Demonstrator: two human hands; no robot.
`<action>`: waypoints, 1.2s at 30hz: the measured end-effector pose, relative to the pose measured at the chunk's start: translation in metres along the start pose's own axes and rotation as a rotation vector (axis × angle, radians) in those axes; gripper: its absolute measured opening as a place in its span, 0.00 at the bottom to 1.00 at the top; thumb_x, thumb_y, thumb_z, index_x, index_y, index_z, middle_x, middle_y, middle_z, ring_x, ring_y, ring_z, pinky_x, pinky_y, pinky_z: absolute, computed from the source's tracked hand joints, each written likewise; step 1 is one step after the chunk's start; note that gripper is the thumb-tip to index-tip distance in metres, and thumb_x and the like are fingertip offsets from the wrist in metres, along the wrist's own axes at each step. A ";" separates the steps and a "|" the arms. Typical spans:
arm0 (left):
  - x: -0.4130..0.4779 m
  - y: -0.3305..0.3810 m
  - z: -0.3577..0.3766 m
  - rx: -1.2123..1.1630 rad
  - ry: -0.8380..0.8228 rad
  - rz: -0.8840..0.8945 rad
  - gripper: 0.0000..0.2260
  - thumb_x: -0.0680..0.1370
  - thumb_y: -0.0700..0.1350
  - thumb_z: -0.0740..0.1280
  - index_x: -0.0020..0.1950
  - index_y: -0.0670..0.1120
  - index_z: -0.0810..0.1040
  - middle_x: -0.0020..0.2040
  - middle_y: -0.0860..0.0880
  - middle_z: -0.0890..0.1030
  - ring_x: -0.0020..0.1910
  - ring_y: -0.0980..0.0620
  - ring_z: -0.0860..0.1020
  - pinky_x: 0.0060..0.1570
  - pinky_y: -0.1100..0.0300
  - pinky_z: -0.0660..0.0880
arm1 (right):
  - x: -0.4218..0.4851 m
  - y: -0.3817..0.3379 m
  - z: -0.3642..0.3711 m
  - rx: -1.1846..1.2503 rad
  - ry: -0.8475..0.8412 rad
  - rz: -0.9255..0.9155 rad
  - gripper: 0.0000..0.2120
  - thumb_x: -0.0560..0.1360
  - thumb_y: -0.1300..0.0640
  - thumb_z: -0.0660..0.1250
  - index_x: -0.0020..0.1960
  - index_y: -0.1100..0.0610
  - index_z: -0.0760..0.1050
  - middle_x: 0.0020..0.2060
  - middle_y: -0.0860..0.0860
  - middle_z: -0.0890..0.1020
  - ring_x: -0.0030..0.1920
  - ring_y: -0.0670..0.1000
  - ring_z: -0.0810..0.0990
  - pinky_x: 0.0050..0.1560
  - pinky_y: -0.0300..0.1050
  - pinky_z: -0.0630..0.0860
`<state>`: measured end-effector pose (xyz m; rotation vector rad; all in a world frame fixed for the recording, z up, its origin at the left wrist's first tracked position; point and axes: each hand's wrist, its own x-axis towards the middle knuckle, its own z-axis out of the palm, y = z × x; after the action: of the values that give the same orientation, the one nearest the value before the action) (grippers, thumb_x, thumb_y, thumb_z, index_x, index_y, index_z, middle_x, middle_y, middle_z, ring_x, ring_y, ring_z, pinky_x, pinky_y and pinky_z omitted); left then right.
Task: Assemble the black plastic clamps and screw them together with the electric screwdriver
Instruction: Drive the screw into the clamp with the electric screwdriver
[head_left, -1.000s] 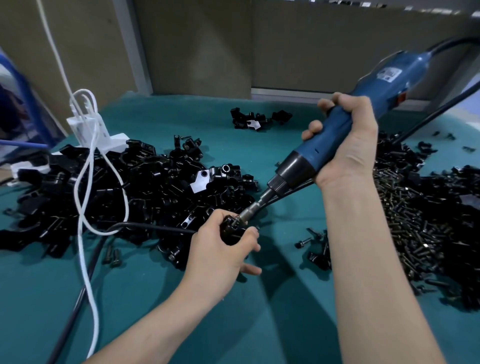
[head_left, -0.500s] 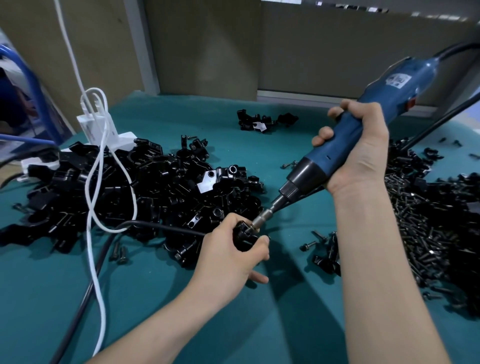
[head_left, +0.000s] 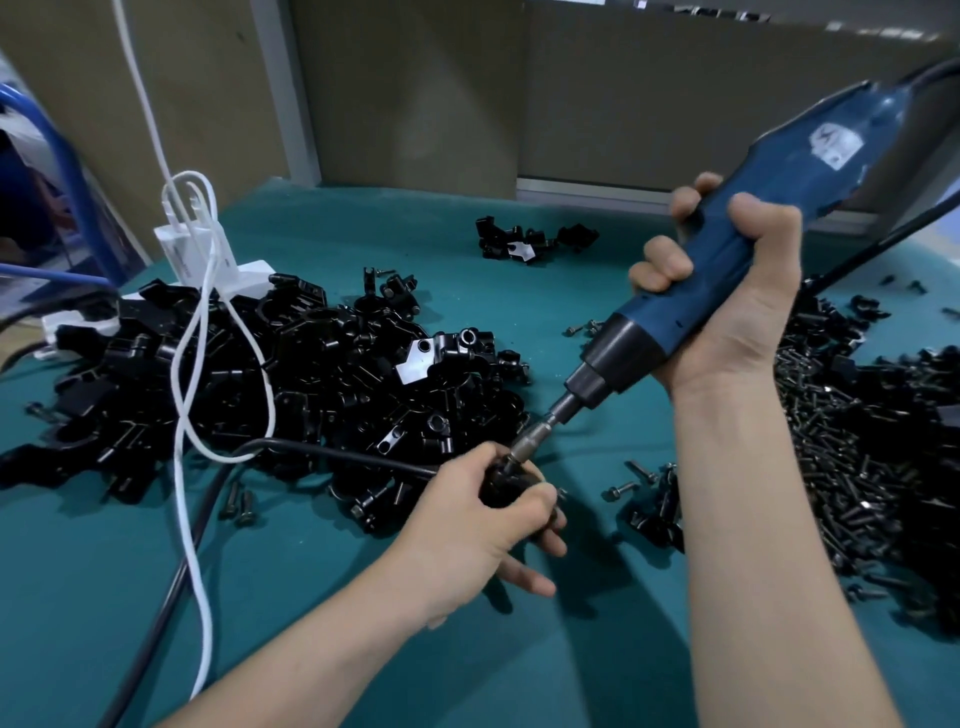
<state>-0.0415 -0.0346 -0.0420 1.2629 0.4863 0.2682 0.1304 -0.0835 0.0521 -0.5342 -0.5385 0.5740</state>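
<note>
Black plastic clamp parts (head_left: 322, 395) lie heaped on the left of the green table (head_left: 78, 597), with a white cable (head_left: 178, 415) draped across them. Just right of the heap, the left hand (head_left: 467, 525) grips one clamp (head_left: 498, 486), and the bit (head_left: 530, 441) meets its top. The right hand (head_left: 727, 312) is wrapped round the blue electric screwdriver (head_left: 810, 171), which is tilted. Loose screws (head_left: 857, 467) are piled at far right.

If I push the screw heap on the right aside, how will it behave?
The screw heap would probably spread, not slide as one: it is loose small screws piled unevenly. Strays may roll in arcs on the teal mat, where loose screws lie scattered. Probably dense for its size, if metal.
</note>
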 end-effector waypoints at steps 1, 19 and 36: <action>-0.002 0.000 0.001 -0.056 -0.083 -0.047 0.04 0.78 0.38 0.66 0.47 0.41 0.71 0.33 0.46 0.81 0.31 0.50 0.81 0.22 0.61 0.75 | 0.000 -0.002 0.001 0.046 -0.070 0.017 0.07 0.69 0.59 0.64 0.47 0.58 0.71 0.37 0.50 0.75 0.23 0.46 0.69 0.24 0.37 0.68; -0.002 0.019 -0.016 -0.110 -0.610 -0.402 0.04 0.73 0.44 0.63 0.47 0.48 0.72 0.35 0.46 0.80 0.26 0.53 0.76 0.17 0.72 0.65 | 0.000 -0.023 -0.011 0.361 -0.329 0.197 0.25 0.57 0.68 0.78 0.50 0.62 0.70 0.38 0.54 0.76 0.21 0.51 0.72 0.22 0.39 0.71; 0.002 0.020 -0.019 -0.217 -0.383 -0.354 0.03 0.72 0.45 0.64 0.42 0.48 0.70 0.33 0.44 0.78 0.22 0.59 0.62 0.15 0.73 0.55 | 0.000 -0.018 -0.010 0.133 -0.216 0.167 0.20 0.61 0.60 0.75 0.49 0.60 0.71 0.40 0.51 0.74 0.23 0.47 0.70 0.24 0.39 0.71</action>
<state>-0.0481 -0.0119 -0.0275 0.9652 0.3308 -0.2134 0.1434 -0.0993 0.0554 -0.3951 -0.6584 0.8267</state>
